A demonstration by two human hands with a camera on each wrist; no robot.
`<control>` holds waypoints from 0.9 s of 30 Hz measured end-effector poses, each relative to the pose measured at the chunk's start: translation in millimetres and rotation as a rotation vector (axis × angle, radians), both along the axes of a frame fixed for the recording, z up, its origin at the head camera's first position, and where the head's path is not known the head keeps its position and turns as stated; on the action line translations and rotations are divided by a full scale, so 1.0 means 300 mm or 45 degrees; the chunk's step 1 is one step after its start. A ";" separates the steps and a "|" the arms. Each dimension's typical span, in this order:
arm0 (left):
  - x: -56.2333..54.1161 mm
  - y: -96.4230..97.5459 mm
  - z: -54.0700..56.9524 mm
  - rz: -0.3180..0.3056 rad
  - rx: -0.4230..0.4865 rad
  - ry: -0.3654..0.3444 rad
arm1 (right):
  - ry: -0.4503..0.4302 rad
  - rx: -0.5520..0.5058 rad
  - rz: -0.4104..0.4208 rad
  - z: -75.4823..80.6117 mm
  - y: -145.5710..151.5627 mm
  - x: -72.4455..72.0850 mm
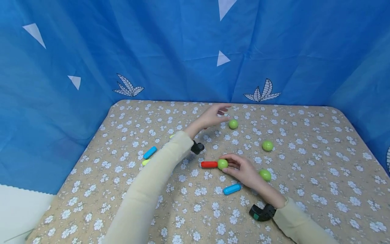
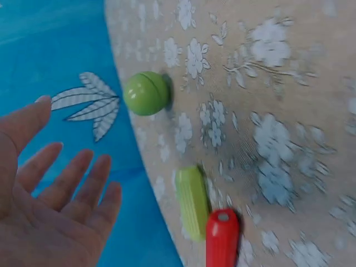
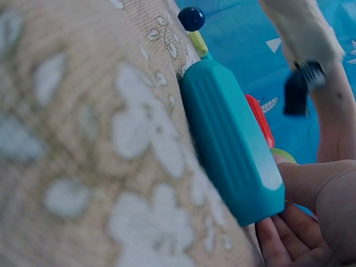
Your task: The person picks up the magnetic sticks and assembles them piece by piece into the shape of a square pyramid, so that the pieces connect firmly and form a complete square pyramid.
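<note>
In the head view my right hand [image 1: 242, 169] pinches a green ball [image 1: 222, 164] between thumb and fingers. The ball sits right at the end of a red ridged stick [image 1: 209, 164] lying on the cloth. From the right wrist, the thumb mostly hides that ball [image 3: 285, 156], and a blue stick [image 3: 233, 139] lies large in front of the hand. My left hand [image 1: 214, 115] reaches over the far part of the table, fingers spread and holding nothing. Just beyond its thumb is another green ball [image 1: 233, 124]. The left wrist view shows the open palm and a yellow-green stick [image 2: 192, 203] beside a red one.
Two more green balls [image 1: 267, 145] lie to the right, one close behind the right wrist. At the left are a blue stick [image 1: 150, 153] and a yellow-green piece [image 1: 146, 162], partly behind the left sleeve. A dark blue ball [image 3: 191, 18] shows at the right wrist view's top. Blue curtains edge the flowered table.
</note>
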State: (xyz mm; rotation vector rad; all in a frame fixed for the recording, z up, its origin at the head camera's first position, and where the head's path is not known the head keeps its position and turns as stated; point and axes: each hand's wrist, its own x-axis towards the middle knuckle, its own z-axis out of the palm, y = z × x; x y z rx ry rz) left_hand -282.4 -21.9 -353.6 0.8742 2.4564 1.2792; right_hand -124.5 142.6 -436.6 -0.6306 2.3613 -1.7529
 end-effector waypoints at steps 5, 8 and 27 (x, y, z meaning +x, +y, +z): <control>-0.042 0.091 -0.021 -0.053 -0.239 -0.064 | 0.002 0.005 0.005 0.003 0.018 -0.001; -0.046 0.114 -0.036 -0.078 -0.374 -0.060 | -0.020 0.014 -0.005 0.009 0.016 0.002; -0.051 0.124 -0.097 -0.117 -0.621 0.235 | -0.009 0.036 -0.020 0.000 0.010 0.006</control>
